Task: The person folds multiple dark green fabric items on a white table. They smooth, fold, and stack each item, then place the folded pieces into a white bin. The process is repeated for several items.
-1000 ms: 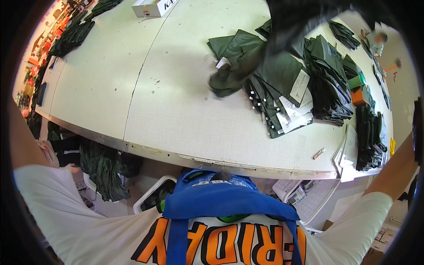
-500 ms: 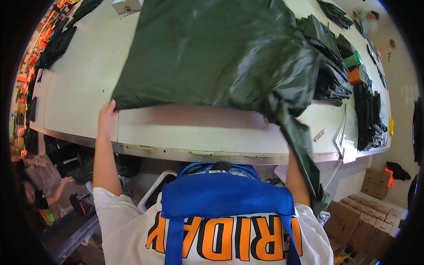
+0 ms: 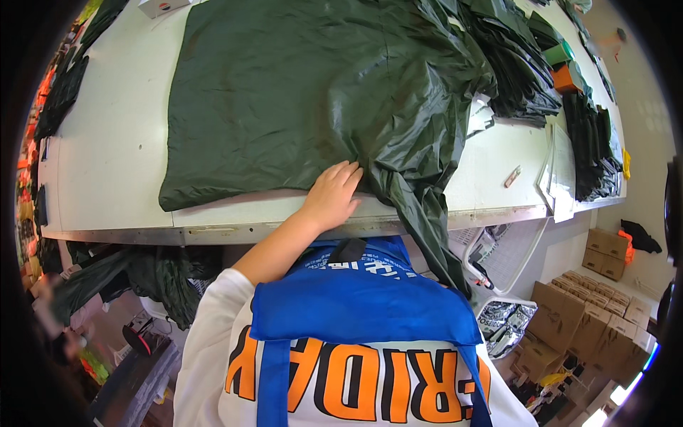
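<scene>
A large dark green, shiny piece of fabric (image 3: 270, 107), seemingly a garment, lies spread over the white table (image 3: 117, 142). Its left part is fairly flat, while folds bunch up on the right. One narrow, sleeve-like part (image 3: 430, 235) hangs over the front edge toward my body. My left hand (image 3: 334, 192) reaches across to the middle of the fabric's near edge. Its fingers are stretched out and rest on the cloth, with the thumb apart toward the table edge. My right hand cannot be seen.
Stacks of folded dark fabric (image 3: 516, 75) line the table's right side, near an orange box (image 3: 567, 77) and a green roll (image 3: 558, 53). Papers (image 3: 562, 174) and a small cutter-like tool (image 3: 512, 176) lie near the front right. Cardboard boxes (image 3: 565, 320) stand on the floor.
My left hand has left the fabric's near left corner and moved right to its middle. The fabric now lies down, closer to the front edge. My right forearm has gone from view.
</scene>
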Demonstrator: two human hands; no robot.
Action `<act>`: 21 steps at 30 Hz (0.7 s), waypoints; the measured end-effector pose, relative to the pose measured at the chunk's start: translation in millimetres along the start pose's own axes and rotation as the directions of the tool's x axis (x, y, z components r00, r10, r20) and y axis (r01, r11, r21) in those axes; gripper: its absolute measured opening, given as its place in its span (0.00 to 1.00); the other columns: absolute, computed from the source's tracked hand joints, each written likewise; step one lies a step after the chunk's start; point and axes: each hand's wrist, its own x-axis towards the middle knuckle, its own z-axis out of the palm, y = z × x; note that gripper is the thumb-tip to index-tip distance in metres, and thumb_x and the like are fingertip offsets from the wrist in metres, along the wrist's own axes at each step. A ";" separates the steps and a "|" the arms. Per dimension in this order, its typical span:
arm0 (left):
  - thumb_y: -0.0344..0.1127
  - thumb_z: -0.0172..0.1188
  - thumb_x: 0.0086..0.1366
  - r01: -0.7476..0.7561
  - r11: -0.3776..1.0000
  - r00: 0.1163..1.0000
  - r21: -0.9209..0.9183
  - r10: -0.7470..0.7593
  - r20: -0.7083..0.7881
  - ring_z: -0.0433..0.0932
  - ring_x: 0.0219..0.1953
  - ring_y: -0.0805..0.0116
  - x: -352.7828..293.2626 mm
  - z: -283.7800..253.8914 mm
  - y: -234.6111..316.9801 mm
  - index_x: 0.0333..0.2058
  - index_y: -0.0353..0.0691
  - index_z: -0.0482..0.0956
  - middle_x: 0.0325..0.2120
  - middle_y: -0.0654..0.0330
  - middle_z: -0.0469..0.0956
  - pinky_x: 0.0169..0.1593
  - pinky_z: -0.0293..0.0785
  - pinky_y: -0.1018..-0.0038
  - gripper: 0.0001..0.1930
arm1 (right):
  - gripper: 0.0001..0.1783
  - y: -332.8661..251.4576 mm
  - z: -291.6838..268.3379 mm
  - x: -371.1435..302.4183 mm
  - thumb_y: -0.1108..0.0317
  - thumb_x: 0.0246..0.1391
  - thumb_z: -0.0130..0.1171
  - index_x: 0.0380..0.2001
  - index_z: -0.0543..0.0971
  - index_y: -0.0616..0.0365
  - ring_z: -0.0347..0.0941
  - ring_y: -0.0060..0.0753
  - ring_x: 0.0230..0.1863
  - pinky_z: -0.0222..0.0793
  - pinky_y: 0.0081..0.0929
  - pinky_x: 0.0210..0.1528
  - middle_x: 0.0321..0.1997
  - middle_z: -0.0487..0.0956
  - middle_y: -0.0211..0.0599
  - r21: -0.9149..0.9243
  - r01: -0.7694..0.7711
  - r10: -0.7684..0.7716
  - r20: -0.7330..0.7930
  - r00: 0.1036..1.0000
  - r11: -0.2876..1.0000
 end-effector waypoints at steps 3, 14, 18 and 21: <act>0.38 0.66 0.50 -0.028 0.997 0.997 0.069 0.023 0.068 0.62 0.60 0.53 -0.1 15.9 -9.5 0.57 0.36 0.66 0.57 0.54 0.65 0.62 0.61 0.61 0.35 | 0.14 4.1 -17.7 21.8 0.63 0.59 0.52 0.39 0.77 0.63 0.72 0.28 0.31 0.69 0.22 0.40 0.29 0.78 0.34 0.174 -0.008 0.084 -0.435 0.897 0.985; 0.48 0.62 0.56 -0.032 0.996 0.949 0.088 0.002 0.315 0.47 0.69 0.54 -5.1 11.6 -7.6 0.64 0.41 0.57 0.66 0.55 0.52 0.70 0.43 0.59 0.40 | 0.07 124.7 -0.8 132.5 0.69 0.53 0.57 0.30 0.77 0.63 0.73 0.33 0.29 0.69 0.30 0.38 0.25 0.77 0.42 -0.068 -0.203 0.049 -0.854 0.519 0.977; 0.50 0.64 0.54 -0.066 0.992 0.953 0.111 0.030 0.301 0.45 0.69 0.54 -12.4 19.7 -4.6 0.65 0.43 0.56 0.66 0.56 0.51 0.70 0.42 0.57 0.43 | 0.11 95.4 -46.8 127.2 0.70 0.50 0.61 0.26 0.69 0.62 0.68 0.29 0.23 0.67 0.28 0.30 0.21 0.72 0.36 0.108 -0.031 0.112 -0.952 0.285 0.994; 0.50 0.63 0.54 -0.066 0.983 0.949 0.173 0.009 0.315 0.45 0.69 0.55 -10.6 18.9 0.8 0.65 0.43 0.56 0.67 0.56 0.51 0.70 0.43 0.57 0.42 | 0.23 -3.2 -68.0 141.1 0.52 0.55 0.59 0.26 0.76 0.67 0.71 0.45 0.25 0.67 0.37 0.34 0.22 0.76 0.50 0.214 -0.113 0.242 -0.844 0.479 0.970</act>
